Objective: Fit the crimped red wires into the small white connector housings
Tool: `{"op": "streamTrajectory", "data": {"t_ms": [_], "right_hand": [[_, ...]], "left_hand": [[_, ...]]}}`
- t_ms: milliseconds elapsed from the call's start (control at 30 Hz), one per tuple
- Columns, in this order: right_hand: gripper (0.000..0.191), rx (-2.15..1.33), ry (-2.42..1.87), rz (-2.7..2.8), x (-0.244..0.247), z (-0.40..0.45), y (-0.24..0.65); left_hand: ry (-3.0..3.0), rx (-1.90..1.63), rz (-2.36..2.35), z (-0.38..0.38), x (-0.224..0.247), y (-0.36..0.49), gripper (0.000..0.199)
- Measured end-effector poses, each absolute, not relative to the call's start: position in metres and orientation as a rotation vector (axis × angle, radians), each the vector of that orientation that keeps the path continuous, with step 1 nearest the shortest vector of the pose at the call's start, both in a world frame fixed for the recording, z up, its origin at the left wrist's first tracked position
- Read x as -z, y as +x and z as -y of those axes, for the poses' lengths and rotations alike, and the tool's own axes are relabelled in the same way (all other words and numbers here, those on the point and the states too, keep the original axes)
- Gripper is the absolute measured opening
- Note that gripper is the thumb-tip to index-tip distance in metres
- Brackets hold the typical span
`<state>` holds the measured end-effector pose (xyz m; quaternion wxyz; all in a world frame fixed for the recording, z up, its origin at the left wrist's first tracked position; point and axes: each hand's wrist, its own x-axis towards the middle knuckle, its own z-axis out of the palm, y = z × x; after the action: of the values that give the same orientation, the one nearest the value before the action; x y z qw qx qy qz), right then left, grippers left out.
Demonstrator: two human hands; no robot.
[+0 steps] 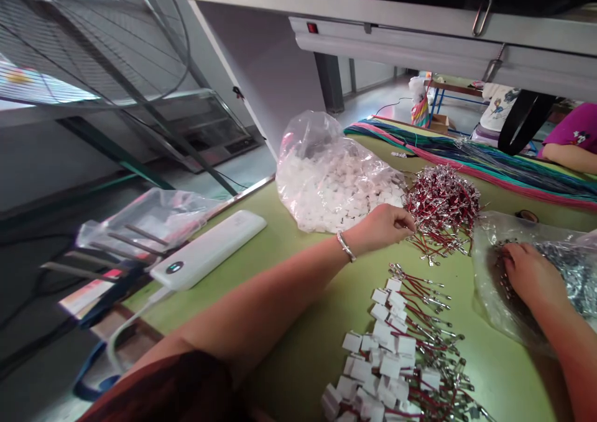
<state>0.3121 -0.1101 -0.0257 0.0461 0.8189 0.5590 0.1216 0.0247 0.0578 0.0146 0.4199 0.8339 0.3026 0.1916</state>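
My left hand (383, 228), with a silver bracelet at the wrist, is closed in a pinch at the left edge of a pile of short red wires with metal ends (441, 201); what its fingertips hold is too small to name. My right hand (532, 273) reaches into an open clear bag of small dark metal parts (566, 266), its fingertips curled and partly hidden among them. Behind my left hand lies a clear bag of white plastic pieces (326, 183). Nearer me, white connectors with red wires (389, 366) lie in a long heap.
A white power bank (209, 248) with a cable lies at the table's left edge. Bundles of long coloured wires (494, 161) run across the back, near a roll of tape (527, 215). A shelf (420, 13) overhangs; people sit beyond. A fan cage (116, 43) stands left.
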Motion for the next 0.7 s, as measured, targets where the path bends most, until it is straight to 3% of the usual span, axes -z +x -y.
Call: {"op": "streamTrajectory", "data": {"t_ms": [200,300,467,567,700], "right_hand": [[0.031,-0.410,2.608,-1.728,0.024,0.113,0.318],[0.026,-0.360,2.736,-1.800,0.017,0.113,0.314],[0.019,0.265,2.926,-2.324,-0.001,0.111,0.255],[0.015,0.667,2.763,-2.535,-0.006,0.111,0.207],[0.013,0.718,2.557,-2.672,-0.003,0.115,0.174]], "left_hand": [[2.071,-0.433,-0.806,-0.065,-0.010,0.023,0.021],[2.102,-0.437,-0.814,-0.067,-0.009,0.023,0.022],[2.055,-0.462,-0.752,-0.054,-0.018,0.027,0.019],[1.978,-0.500,-0.621,-0.034,-0.030,0.031,0.015],[1.674,-0.553,-0.474,-0.011,-0.035,0.036,0.006]]}}
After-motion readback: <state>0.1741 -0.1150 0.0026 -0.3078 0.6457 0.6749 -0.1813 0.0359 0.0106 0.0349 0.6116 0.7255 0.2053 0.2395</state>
